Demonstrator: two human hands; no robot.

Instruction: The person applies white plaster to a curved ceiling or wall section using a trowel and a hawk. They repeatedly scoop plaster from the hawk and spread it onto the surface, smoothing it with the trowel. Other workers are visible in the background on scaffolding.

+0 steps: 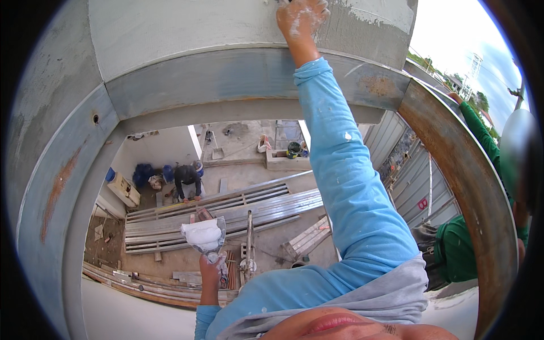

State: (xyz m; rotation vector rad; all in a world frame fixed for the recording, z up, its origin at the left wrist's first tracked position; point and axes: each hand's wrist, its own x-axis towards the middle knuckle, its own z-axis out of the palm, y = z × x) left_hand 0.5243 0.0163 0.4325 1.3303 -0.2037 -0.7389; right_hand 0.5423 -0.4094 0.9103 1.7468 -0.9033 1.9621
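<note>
My right hand (303, 21) is raised high against the grey wall (187, 28), its fingers curled and smeared with white plaster. A dark bit of something shows at its fingers, but the picture's top edge cuts it off. Lower down, my left hand (210, 273) grips a trowel (211, 247) from below. A thick heap of white plaster (202, 233) lies on the trowel's broad blade. Lighter plaster is spread on the wall around my right hand, with a ragged edge (382, 21) to its right.
A steel beam (226, 76) crosses below the wall, joined to a rusty side beam (459, 153). Far below, a person (187, 180) bends over long metal bars (226, 221). Another person in a green shirt (458, 249) stands at the right, beyond the rusty beam.
</note>
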